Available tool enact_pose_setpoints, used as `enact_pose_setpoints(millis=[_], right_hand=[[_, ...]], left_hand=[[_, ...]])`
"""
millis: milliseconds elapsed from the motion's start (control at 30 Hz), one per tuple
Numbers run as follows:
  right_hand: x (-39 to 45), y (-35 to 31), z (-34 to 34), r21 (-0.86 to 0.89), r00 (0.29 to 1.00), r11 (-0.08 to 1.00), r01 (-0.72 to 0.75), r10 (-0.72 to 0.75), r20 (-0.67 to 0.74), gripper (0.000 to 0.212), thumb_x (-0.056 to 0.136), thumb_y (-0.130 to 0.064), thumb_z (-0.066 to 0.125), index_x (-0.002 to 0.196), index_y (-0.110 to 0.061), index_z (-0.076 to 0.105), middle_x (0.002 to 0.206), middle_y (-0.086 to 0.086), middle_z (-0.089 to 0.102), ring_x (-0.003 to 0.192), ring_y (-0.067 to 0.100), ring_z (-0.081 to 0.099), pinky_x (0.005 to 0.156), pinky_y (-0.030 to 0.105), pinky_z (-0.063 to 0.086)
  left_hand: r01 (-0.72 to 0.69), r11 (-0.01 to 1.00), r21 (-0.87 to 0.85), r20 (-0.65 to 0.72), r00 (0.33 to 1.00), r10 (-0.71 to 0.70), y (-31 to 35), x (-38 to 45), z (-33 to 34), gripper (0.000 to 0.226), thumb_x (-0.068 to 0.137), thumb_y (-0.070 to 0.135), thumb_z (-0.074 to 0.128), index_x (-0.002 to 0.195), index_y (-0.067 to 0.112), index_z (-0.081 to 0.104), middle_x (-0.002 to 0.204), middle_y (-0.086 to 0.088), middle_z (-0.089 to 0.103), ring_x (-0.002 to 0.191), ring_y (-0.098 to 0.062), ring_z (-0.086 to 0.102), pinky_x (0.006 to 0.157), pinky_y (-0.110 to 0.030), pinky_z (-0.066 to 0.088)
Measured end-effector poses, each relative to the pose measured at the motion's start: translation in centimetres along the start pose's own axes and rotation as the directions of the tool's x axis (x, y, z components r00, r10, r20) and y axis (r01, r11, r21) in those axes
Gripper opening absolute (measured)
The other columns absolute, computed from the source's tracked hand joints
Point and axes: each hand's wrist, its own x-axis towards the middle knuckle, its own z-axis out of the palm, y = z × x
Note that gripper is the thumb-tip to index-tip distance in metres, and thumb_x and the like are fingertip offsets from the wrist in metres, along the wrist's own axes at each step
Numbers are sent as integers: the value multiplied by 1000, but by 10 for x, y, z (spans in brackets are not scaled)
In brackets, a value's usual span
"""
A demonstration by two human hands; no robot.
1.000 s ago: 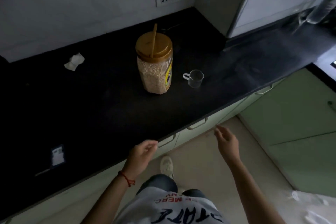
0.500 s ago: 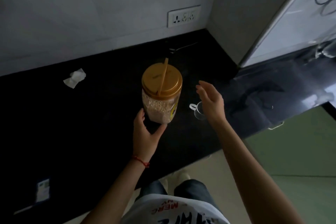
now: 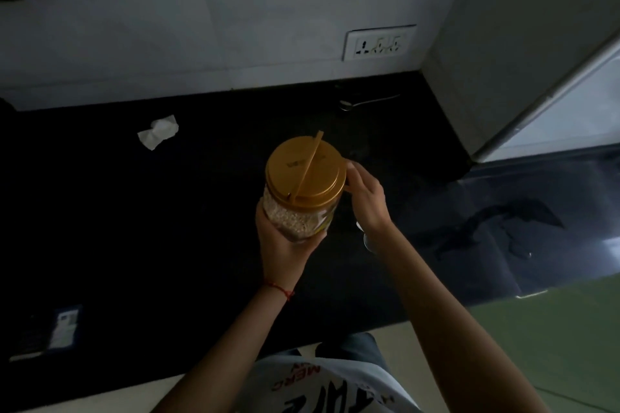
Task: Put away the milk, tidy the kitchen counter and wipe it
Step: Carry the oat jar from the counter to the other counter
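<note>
The tabletop [image 3: 167,228] was glossy black stone; the jar [image 3: 298,221] clear plastic, its lid [image 3: 303,174] smooth golden plastic; the tissue [image 3: 157,131] crumpled paper.

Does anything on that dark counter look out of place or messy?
Yes. A crumpled tissue lies loose near the wall, a spoon sits alone below the socket, and a smeary patch marks the counter at right.

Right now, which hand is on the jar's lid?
The right hand: its fingers touch the gold lid rim. The left hand cups the jar body lower down.
</note>
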Motion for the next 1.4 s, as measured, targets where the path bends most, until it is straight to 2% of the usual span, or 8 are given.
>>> enact_pose_setpoints(millis=[167,467,600,733,833,1000,1300,1400], right_hand=[[0,3,-8,7,998,999,41,-41,40,30,87,-44,42,108,-35,62,117,-4,63,110,7,56,91,28,44],[7,8,-12,101,966,994,44,-68,251,32,87,-10,59,117,-19,58,113,-7,51,110,15,56,92,33,50],[2,8,-10,110,948,992,55,-86,306,44,82,-3,63,125,-10,53,123,3,49,116,25,55,93,42,51],[-8,0,-4,192,917,979,70,-139,374,49,78,-14,66,125,-22,52,123,-1,48,114,18,55,87,32,56],[-14,-11,5,196,878,976,94,-174,446,52,71,-28,67,120,-32,50,126,-1,47,112,15,57,84,27,56],[-28,-20,34,238,754,967,-89,-91,651,58,75,-26,64,129,-30,43,117,8,62,97,21,68,70,27,57],[-116,-18,123,126,587,986,-112,-37,809,56,72,-27,63,124,-37,44,113,3,64,97,20,68,70,27,58],[-158,-9,166,71,539,992,-104,-3,842,61,72,-26,63,128,-30,43,111,1,65,94,16,69,69,25,57]], left_hand=[[-2,998,55,13,1000,1,-4,5,-10,119,40,70,73,137,21,25,134,5,39,123,-5,39,89,-10,35],[133,987,-86,14,991,-132,4,17,-42,106,37,44,82,131,20,39,129,-4,54,118,-18,53,89,-39,52],[168,962,-213,4,985,-171,18,8,-51,92,40,40,80,123,18,48,118,-6,62,102,-12,64,71,-24,57],[170,942,-290,-74,977,-199,28,-12,-59,86,34,48,83,111,22,55,101,7,66,84,1,68,63,-15,55],[181,914,-364,-151,957,-250,31,-30,-65,84,40,44,80,113,10,56,96,1,68,80,-6,70,67,-25,57],[189,852,-489,-239,910,-339,27,-63,-83,65,41,42,81,100,22,62,89,5,73,83,-12,69,70,-27,57],[170,846,-505,-401,822,-405,3,-161,-169,55,63,24,76,114,11,57,110,-19,66,95,-28,66,83,-46,55],[166,850,-500,-458,783,-422,-16,-201,-212,54,62,30,72,111,14,56,106,-13,67,91,-24,68,76,-39,59]])
